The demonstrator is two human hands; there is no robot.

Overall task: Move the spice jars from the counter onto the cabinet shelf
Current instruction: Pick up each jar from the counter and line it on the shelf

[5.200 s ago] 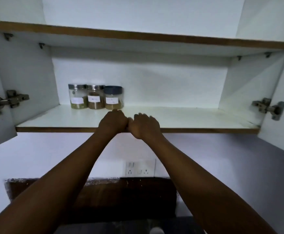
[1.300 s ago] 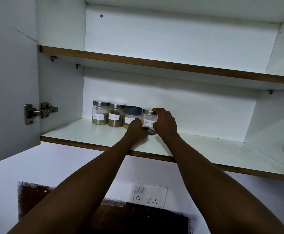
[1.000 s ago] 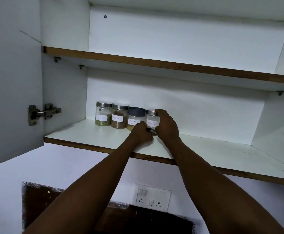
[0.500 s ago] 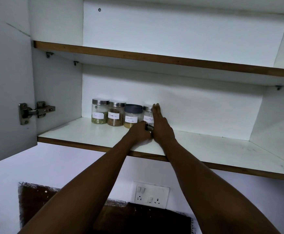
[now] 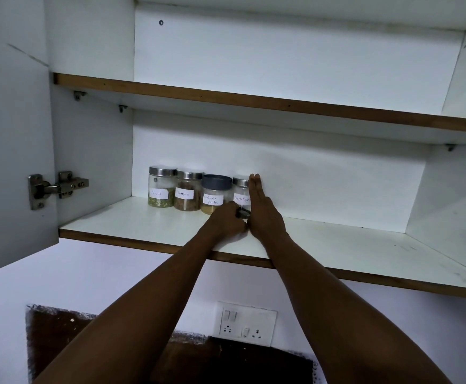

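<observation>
My arms are bare from the elbows to my left hand (image 5: 227, 221) and right hand (image 5: 263, 214); I wear no sleeves, rings or watch.

Four spice jars (image 5: 189, 194), two shelves (image 5: 148, 220), two hands (image 5: 265, 217)

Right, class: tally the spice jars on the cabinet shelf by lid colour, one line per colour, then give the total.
Silver-lidded jars: 3 (fennel jar, brown spice jar, black pepper jar)
Dark grey-lidded jars: 1 (coriander powder jar)
Total: 4 jars
</observation>
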